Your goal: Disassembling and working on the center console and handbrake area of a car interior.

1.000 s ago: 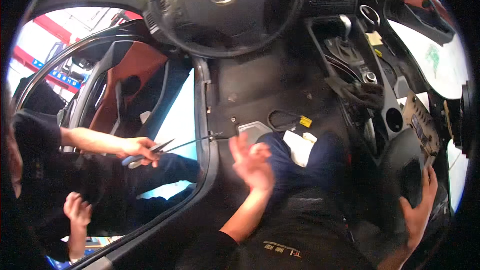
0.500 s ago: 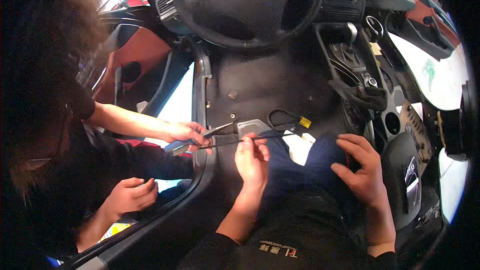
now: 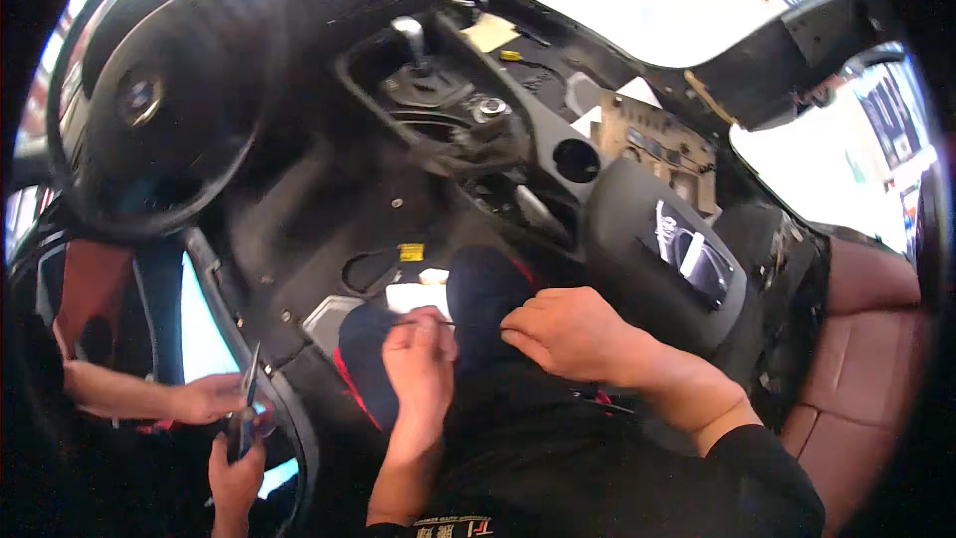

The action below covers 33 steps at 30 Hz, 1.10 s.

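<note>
Count: one cord [image 3: 475, 327], two hands of yours, two co-worker's hands [image 3: 235, 478], one bladed tool [image 3: 252, 371], one flat rectangular device [image 3: 694, 251]. Cord: dark, very thin, nearly straight where bare. You have it over your lap, left of the armrest [image 3: 619, 229]. Your left hand [image 3: 422, 359] pinches it; your right hand [image 3: 578, 334], nearer the armrest, is clamped on it too. Co-worker's hands and tool: far left of the armrest. Device: on top of it.

Two hands [image 3: 418, 357], two co-worker's hands [image 3: 209, 400], one steering wheel [image 3: 139, 100] appear
</note>
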{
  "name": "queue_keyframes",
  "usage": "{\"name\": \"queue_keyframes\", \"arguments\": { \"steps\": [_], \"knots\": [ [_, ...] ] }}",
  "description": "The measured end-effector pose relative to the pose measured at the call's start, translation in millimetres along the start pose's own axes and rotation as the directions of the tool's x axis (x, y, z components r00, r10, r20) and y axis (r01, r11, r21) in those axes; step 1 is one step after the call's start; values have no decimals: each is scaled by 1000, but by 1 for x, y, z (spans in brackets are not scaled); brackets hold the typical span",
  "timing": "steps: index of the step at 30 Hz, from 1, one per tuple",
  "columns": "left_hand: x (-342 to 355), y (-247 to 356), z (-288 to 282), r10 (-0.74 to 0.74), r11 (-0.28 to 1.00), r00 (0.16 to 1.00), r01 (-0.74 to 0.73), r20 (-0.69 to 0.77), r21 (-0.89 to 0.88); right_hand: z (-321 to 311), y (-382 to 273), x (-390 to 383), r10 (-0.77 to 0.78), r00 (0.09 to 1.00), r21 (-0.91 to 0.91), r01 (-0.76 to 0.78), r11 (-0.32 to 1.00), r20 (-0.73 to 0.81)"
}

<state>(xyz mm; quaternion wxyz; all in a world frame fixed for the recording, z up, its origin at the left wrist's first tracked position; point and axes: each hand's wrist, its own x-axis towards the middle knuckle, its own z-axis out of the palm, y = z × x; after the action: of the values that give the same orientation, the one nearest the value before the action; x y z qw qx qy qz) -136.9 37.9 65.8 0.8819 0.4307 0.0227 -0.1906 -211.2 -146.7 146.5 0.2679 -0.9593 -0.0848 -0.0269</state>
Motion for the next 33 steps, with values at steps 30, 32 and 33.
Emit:
{"name": "queue_keyframes", "arguments": {
  "steps": [30, 32, 33],
  "knots": [
    [82, -60, -46, 178, 765, 975, -51, -134, 642, -119, 236, 139, 262, 904, -158, -220, 963, 336],
    [94, -62, -59, 152, 757, 974, -7, -166, 653, -132, 261, 132, 259, 918, -171, -216, 961, 299],
    [97, -61, -58, 140, 748, 970, 28, -198, 663, -127, 267, 131, 225, 926, -111, -200, 974, 305]
  ]
}}
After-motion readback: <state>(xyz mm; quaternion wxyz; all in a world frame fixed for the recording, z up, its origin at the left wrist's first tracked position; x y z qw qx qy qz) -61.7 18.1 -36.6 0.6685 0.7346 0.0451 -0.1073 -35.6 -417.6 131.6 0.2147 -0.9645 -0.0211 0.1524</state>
